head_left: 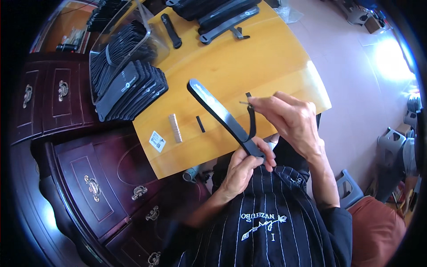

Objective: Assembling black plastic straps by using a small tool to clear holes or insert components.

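Note:
Near the table's front edge, my left hand (pixel 238 173) grips the lower end of a long, flat black strap (pixel 218 111), closed around it with the thumb on top. The strap slants up to the left, its rounded far end raised over the table. From its lower part rises a narrow black band (pixel 252 123). My right hand (pixel 291 118) pinches the upper end of this band between thumb and fingers. A small, thin metallic piece (pixel 243 103) pokes out beside the fingertips; its exact kind is too small to tell.
On the wooden table (pixel 267 58) lie a short black strip (pixel 200 124), a ridged pale stick (pixel 175 128) and a white label (pixel 157 141). Stacked black straps (pixel 133 89) stand left, partly in a clear bin (pixel 149 24); more straps (pixel 227 20) lie behind. A dark drawer cabinet (pixel 75 169) adjoins.

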Tool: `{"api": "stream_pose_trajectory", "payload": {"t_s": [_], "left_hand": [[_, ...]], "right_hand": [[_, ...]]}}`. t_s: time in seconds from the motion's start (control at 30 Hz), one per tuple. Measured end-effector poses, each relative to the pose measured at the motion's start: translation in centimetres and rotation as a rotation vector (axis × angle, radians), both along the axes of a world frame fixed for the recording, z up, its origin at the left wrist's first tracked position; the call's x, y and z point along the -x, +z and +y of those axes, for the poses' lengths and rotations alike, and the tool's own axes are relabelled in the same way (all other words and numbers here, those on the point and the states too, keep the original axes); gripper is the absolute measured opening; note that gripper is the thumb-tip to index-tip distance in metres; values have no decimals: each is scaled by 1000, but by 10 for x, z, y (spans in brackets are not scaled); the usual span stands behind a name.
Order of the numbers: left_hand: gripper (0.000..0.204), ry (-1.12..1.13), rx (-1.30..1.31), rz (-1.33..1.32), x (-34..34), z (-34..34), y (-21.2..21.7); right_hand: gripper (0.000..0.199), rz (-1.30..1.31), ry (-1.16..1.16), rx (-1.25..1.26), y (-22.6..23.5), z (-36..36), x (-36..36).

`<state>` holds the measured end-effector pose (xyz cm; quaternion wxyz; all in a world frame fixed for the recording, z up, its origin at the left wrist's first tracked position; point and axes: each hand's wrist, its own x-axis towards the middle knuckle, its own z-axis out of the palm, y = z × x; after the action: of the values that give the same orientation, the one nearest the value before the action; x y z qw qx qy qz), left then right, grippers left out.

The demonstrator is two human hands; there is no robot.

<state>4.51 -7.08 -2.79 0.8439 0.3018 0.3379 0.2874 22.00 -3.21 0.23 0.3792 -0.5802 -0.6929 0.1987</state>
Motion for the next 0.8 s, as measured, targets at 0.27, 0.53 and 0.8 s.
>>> {"api": "stream_pose_trajectory", "payload": {"t_s": [0.27,0.53,0.8], "left_hand": [[35,273,62,-196,7,30,-6],[39,207,87,-116,4,26,14],[38,-120,277,-332,17,4,20]], "right_hand": [[33,-53,19,2,6,-23,-5],[57,624,93,268,1,-16,19],[29,402,-450,161,-50,96,-98]]}}
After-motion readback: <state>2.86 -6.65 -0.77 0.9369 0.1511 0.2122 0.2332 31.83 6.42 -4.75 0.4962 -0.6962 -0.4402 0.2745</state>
